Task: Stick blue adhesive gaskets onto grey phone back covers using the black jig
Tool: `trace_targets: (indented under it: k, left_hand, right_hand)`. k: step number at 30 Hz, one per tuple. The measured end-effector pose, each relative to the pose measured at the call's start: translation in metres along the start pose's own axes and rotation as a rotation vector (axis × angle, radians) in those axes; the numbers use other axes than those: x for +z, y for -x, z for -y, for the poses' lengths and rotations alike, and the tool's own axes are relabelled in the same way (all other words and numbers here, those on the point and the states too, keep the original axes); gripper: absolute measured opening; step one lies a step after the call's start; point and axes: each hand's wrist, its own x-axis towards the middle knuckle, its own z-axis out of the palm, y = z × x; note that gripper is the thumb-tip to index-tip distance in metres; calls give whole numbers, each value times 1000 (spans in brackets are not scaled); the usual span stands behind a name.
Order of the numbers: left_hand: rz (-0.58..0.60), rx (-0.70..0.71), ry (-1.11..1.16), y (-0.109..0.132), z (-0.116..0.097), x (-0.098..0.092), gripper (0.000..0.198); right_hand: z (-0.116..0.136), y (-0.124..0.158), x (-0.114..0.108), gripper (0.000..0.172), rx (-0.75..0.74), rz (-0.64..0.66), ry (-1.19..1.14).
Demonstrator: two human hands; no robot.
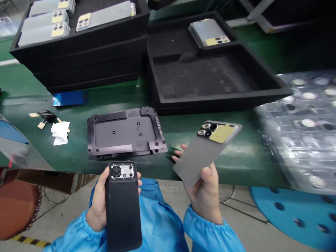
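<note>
My left hand [97, 199] is closed around a black phone body [124, 213], which stands upright in view with a silvery camera plate at its top end. In my right hand [206, 194] is a grey phone back cover [202, 157], tilted, with camera rings and a yellow sticker at its upper end. The thumb lies on its near edge and the fingers show behind it. Just beyond both hands, a dark metal fixture [123, 134] with a shallow phone-shaped recess lies on the green bench.
Black foam trays [91, 52] stacked at back left hold several grey covers [43, 29]. Another black tray [210, 101] holds a few covers [210, 31]. Clear plastic blister trays [309, 140] lie at right. Crumpled white tissue [60, 133] and a blue film-covered panel [69, 98] sit left.
</note>
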Motion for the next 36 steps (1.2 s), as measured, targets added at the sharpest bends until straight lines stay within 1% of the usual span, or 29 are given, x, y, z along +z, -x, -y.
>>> trace_targets:
  k: [2,4,5,6,9,11,12,15,18,20,22,25,27,31,33,36]
  left_hand:
    - [-15,37,-21,2,1,-1,53]
    - [-43,86,-61,5,3,-1,49]
    - [-58,113,-89,6,4,-1,48]
    - [-71,139,-116,7,4,-1,47]
    - [-99,223,-167,8,6,2,48]
    - [-119,260,-174,8,7,4,45]
    - [-129,269,-172,8,7,4,42]
    - [-135,241,-154,8,6,4,34]
    - [-136,232,-125,9,6,2,35]
    - [-158,291,-130,10,8,1,37]
    - [-169,366,-169,10,11,1,46]
    - [-166,430,-250,11,15,3,66]
    - [-180,446,-287,11,18,3,71]
    - [-199,461,-335,12,19,1,73]
    - [-202,458,-344,13,18,0,73]
    - [-216,470,-360,14,18,-1,72]
  right_hand:
    - [4,14,-2,59,-36,-20,54]
    - [9,34,-5,64,-81,21,124]
    - [12,45,-7,68,-95,76,154]
    - [14,57,-8,71,-87,160,182]
    - [16,85,-7,79,13,450,252]
    - [13,97,-1,85,76,572,294]
    - [10,101,2,86,91,597,318]
    - [2,111,11,90,81,581,419]
    - [-3,117,15,93,43,533,542]
    - [-5,118,15,92,28,520,603]
    - [-6,117,15,89,24,522,630]
    - [-4,114,18,86,53,534,625]
    - [-2,112,21,85,105,572,595]
    - [3,109,28,80,190,662,500]
    - [3,109,31,80,223,679,466]
    - [1,110,33,84,272,685,423]
